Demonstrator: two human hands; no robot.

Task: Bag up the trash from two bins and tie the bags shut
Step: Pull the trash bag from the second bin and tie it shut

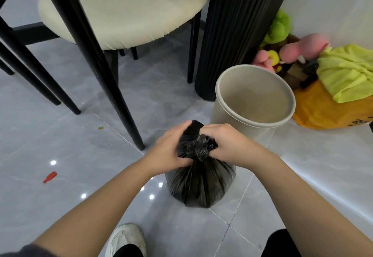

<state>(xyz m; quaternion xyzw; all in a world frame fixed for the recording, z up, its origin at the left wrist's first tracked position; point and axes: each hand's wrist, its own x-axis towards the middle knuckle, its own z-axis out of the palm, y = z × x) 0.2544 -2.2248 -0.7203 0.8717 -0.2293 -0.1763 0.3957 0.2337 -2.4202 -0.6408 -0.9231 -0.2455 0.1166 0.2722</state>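
A black trash bag (199, 184) stands on the grey tiled floor in the middle of the view, its neck gathered and bunched at the top. My left hand (169, 147) grips the left side of the bunched neck. My right hand (226, 143) grips the right side, fingers curled into the crumpled plastic. Behind the bag to the right stands a beige round bin (222, 99), with no liner and nothing visible inside.
Cream-seated chairs with black legs (113, 87) stand at left. A black fluted column (238, 34) rises behind the bin. Plush toys (282, 34), a yellow cloth (347, 71) and an orange bag (323, 111) lie at right. A small red piece (49, 177) lies on the floor.
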